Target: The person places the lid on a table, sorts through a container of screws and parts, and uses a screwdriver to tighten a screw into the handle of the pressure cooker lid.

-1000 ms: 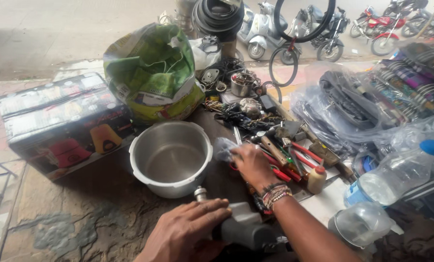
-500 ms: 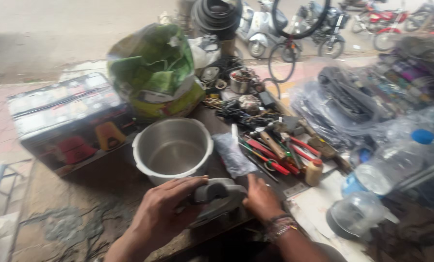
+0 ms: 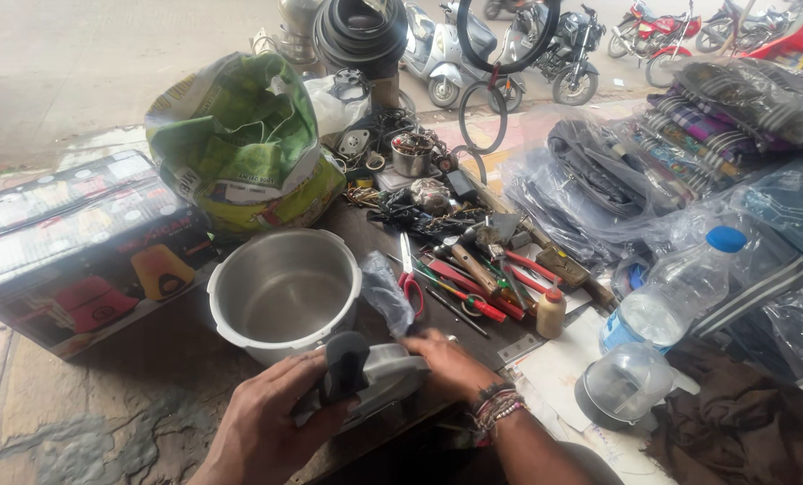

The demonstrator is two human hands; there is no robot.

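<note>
My left hand (image 3: 262, 429) grips the black handle of a grey metal cooker lid (image 3: 376, 377), held tilted at the near edge of the workbench. My right hand (image 3: 451, 362), with bead bracelets on the wrist, holds the lid's right rim. Just behind the lid stands an open steel cooker pot (image 3: 285, 292), empty inside. A crumpled clear plastic bag (image 3: 385, 292) lies between the pot and my right hand.
Red-handled scissors (image 3: 408, 274), pliers and screwdrivers (image 3: 478, 283) lie right of the pot. A small glue bottle (image 3: 551, 313), a plastic water bottle (image 3: 675, 292), a clear jar (image 3: 624, 384), a green sack (image 3: 240, 148) and a printed carton (image 3: 69, 247) surround it. Parked scooters stand behind.
My right hand came back from the tools to the lid. Both hands now hold the lid, which is raised and tilted in front of the pot.
</note>
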